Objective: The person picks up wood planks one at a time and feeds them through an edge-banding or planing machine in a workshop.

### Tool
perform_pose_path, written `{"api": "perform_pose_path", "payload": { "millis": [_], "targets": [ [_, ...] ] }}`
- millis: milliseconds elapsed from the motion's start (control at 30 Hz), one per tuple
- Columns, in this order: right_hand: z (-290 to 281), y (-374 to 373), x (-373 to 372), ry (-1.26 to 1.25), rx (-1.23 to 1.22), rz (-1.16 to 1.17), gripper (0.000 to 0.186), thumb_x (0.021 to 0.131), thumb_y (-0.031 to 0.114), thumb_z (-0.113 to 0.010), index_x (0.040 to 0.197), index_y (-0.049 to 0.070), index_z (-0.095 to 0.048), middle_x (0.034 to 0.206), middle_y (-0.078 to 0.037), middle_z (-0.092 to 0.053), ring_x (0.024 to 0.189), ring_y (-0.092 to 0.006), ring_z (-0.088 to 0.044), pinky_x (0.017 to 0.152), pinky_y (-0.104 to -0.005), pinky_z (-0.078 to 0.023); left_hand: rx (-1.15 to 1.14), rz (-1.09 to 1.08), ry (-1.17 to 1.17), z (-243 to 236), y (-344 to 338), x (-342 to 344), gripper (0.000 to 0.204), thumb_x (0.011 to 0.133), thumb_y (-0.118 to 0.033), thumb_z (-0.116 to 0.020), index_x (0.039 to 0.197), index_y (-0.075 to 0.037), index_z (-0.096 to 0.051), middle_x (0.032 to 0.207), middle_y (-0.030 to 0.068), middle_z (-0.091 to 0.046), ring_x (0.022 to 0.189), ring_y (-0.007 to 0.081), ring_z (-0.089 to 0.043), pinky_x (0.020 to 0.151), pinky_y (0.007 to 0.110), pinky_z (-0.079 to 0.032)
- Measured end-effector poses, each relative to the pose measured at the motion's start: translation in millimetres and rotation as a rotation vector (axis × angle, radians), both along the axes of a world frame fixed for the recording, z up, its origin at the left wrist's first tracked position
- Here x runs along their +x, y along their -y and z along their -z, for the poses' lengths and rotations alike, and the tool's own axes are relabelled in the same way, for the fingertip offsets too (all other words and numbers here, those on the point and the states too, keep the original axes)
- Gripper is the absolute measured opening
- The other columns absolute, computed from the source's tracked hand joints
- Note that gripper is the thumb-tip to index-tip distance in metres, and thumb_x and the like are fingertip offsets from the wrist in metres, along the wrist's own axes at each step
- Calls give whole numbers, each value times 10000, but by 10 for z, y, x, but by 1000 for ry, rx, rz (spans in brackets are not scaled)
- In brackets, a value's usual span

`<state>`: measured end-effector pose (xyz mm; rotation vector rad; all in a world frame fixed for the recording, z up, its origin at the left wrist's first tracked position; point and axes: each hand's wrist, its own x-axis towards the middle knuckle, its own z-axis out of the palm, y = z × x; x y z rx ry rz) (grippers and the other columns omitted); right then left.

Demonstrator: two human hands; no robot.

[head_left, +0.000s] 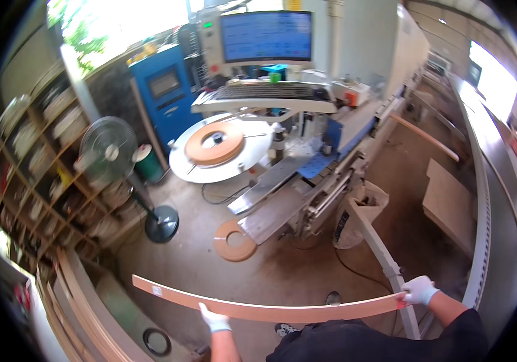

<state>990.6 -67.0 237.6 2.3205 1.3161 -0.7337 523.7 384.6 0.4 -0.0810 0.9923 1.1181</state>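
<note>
A long, narrow reddish-brown board (294,313) with a pale upper edge stretches across in front of my body. A small white label (157,291) is stuck near its left end. My left hand (215,318), in a white glove, holds the board's lower edge left of the middle, and its fingertips are partly hidden. At the far right end my right hand (418,291), also in a white glove, is closed round the board. Beside those fingers the board bears a red mark (402,301).
Ahead stands a machine with a monitor (267,36), a keyboard (265,90) and a round table (195,172) bearing a brown edging-band roll. Another brown roll (226,249) lies on the floor. A fan (111,148) and shelves are left; a metal frame leg (379,244) and a sack (355,232) are right.
</note>
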Motion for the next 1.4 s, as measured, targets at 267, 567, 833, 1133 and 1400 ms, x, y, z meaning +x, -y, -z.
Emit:
{"api": "perform_pose_path", "payload": {
  "millis": [267,567,833,1133,1400],
  "targets": [
    [-197,1017,102,64,80,372,589,918,640,-426,784,154,-730,802,-111,-708,805,-315,-690,693,-431,-520,174,488,200,-1228,1029,2063,358,1024,-378,-504,1198,-71,-556,1147,85,-629,1050,255,-607,947,436,-495],
    [115,2821,599,310,173,792,402,884,463,-527,758,131,-716,754,-140,-689,749,-362,-671,677,-492,-514,124,1180,79,-1164,1745,3621,495,975,-533,-512,1310,-169,-507,1350,51,-520,1237,290,-502,1043,516,-409],
    [1055,3766,627,269,331,831,351,902,347,-503,726,63,-613,756,-207,-631,749,-413,-627,696,-522,-479,82,1458,-125,-1277,2167,4207,745,959,-541,-556,1462,-42,-327,1499,222,-373,1376,390,-378,1085,497,-380],
    [597,704,1109,-429,489,581,294,833,262,-612,1014,53,-712,997,-192,-695,952,-366,-668,831,-402,-524,182,1452,-144,-1053,2074,4313,493,998,-486,-526,1277,-80,-526,1200,101,-626,1053,233,-639,883,368,-534],
    [645,-889,1190,-596,290,668,290,891,307,-615,1021,68,-713,982,-188,-702,955,-358,-662,836,-402,-516,203,698,-175,-1078,265,4398,322,1015,-319,-537,1200,-58,-577,1104,76,-646,977,214,-653,827,388,-561]
  ]
}}
